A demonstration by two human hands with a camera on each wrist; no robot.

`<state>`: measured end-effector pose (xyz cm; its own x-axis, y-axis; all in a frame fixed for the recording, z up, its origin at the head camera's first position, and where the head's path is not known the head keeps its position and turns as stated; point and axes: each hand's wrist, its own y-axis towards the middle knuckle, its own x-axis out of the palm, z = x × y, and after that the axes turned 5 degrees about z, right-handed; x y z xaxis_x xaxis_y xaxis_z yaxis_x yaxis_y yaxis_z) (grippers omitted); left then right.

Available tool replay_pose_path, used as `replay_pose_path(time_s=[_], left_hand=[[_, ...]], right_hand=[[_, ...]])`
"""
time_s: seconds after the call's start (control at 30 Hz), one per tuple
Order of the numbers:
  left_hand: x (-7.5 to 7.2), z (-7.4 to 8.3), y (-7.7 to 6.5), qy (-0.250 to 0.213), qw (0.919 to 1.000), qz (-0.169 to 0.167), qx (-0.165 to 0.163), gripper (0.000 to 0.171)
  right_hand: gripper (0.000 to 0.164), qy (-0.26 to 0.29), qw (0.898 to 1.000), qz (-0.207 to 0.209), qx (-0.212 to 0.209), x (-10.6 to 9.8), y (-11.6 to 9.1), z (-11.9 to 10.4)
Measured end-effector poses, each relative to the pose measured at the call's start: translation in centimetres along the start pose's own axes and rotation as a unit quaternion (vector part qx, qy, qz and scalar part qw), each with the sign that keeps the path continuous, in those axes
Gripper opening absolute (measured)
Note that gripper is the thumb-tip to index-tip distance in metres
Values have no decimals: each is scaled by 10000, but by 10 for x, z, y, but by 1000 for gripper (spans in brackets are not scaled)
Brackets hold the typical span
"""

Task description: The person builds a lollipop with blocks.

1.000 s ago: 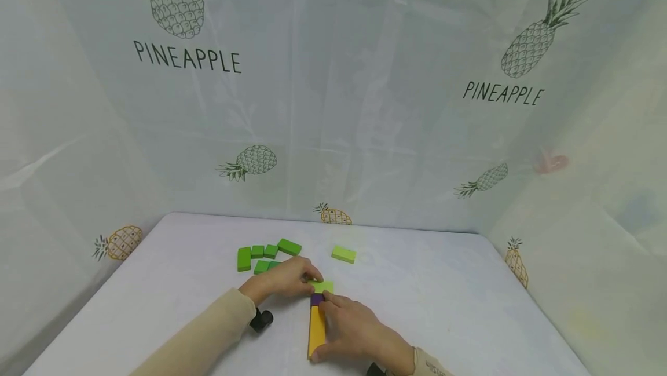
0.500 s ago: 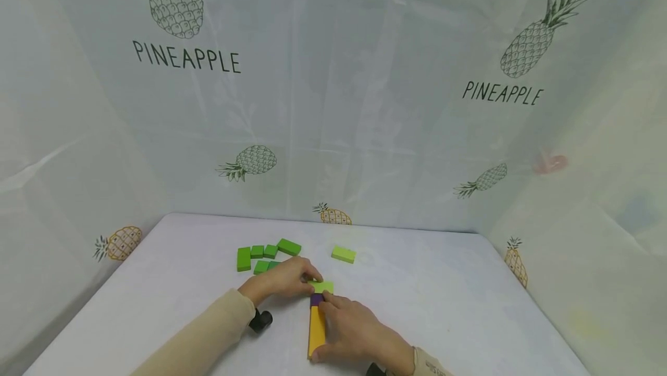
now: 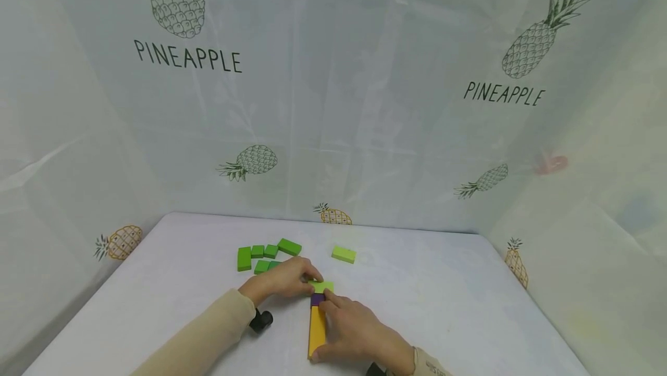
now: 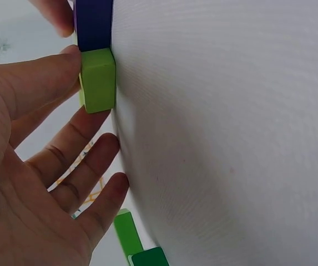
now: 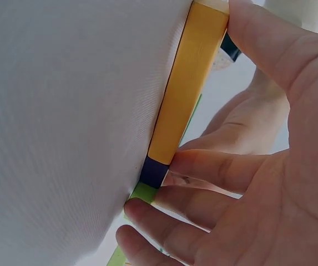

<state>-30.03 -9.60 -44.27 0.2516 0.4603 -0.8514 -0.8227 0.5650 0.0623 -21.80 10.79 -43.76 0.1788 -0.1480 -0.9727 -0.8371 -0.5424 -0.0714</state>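
The left grip [image 3: 289, 277] pinches the light green block [image 3: 324, 288] between thumb and index finger, its other three fingers extended and spread. The right grip [image 3: 356, 328] is released in form, broadly spread along the row: the thumb bears on the near end of the yellow block [image 3: 316, 332], and the fairly straight fingers lie along the right side at the joint with the purple block [image 3: 316, 300] and the light green block beyond. The three pieces lie end-on in that order on the white counter [image 3: 443, 306], the light green one crosswise at the far end. The left fingers cover the left part of the light green block in the head view; whether every right fingertip makes contact is hard to establish. Beyond the left grip lies a cluster of darker green blocks [image 3: 244, 259], one partly covered by that hand; a second light green block [image 3: 344, 254] sits well apart to its right. The black wrist device [image 3: 375, 370] on the right arm is cut off by the lower edge, and the purple block by the top of the left wrist view. Against the head frame half a second earlier, both hands and all visible blocks hold essentially the same positions.
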Motion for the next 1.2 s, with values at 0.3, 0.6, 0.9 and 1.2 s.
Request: replay_pose_path(time_s=[0.3,0.6,0.9,1.2], left_hand=[[3,-1,0,-154,9998,69,-68,25],[4,-1,-1,-280,9994,121,-164,28],[5,-1,-1,-172,9996,146,-158,21],[3,3,-3,-193,9995,156,-179,21]], right_hand=[[93,-5,10000,-2,-39,2,1,3],[91,-80,9999,38,-126,1,-1,2],[92,-137,9995,130,-240,1,-2,3],[94,-80,9993,121,-355,1,-1,5]])
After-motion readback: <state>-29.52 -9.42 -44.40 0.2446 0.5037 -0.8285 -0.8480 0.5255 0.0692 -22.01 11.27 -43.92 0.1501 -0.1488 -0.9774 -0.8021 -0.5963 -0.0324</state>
